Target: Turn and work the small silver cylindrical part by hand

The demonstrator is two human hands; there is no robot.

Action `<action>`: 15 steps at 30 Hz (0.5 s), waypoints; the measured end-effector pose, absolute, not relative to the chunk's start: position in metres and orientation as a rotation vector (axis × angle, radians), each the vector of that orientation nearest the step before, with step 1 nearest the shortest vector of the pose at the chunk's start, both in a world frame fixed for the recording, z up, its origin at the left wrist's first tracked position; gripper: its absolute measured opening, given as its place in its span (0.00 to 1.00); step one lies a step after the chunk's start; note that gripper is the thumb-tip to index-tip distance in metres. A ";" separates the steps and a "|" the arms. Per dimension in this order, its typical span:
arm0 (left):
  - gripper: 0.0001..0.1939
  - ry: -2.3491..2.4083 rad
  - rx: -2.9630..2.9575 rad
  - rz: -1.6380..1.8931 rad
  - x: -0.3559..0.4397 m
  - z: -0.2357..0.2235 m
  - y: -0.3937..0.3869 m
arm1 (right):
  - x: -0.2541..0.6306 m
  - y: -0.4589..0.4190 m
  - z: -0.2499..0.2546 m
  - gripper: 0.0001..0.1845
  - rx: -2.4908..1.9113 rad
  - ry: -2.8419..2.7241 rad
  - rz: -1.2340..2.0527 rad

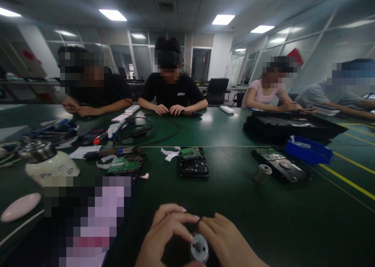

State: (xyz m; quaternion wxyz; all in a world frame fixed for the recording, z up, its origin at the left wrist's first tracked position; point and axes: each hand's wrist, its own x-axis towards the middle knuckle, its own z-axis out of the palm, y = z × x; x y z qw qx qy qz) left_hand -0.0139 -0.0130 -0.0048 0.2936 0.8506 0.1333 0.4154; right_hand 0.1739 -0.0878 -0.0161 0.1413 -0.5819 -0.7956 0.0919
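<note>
At the bottom middle, my left hand (168, 235) grips a small electric motor (199, 248), round, silvery and with a dark hub in the centre of its end face. A left fingertip and the thumb lie at the rim of that face. My right hand (227, 239) is closed right beside the motor, its fingers curled under and meeting the left fingertips. What those right fingers hold, if anything, is hidden. Farther right, a metal cylinder (261, 174) like another motor stands upright on the green table (228, 193).
Disc-drive-like units with green boards (193, 161) lie ahead, one more (281, 164) at right and one at left. Beyond are a blue bin (309, 150), a black tray (293, 126) and coiled cable (134, 130). A cream pot-like object (52, 167) stands left. Several people sit opposite.
</note>
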 end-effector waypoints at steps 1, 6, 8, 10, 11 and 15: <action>0.17 0.339 2.301 1.106 -0.014 -0.004 -0.012 | 0.174 -0.088 -0.017 0.16 -1.666 -2.291 0.283; 0.08 0.074 2.544 1.175 -0.012 0.000 -0.009 | 0.175 -0.088 -0.019 0.13 -1.675 -2.306 0.280; 0.06 0.092 2.545 1.258 -0.011 -0.001 -0.011 | 0.174 -0.089 -0.018 0.13 -1.677 -2.301 0.283; 0.06 0.175 2.548 1.317 -0.011 -0.003 -0.016 | 0.174 -0.089 -0.018 0.13 -1.664 -2.292 0.288; 0.06 0.219 2.572 1.334 -0.010 -0.003 -0.019 | 0.174 -0.090 -0.017 0.13 -1.660 -2.291 0.289; 0.09 0.374 2.730 1.424 -0.010 0.002 -0.031 | 0.173 -0.090 -0.016 0.13 -1.665 -2.297 0.290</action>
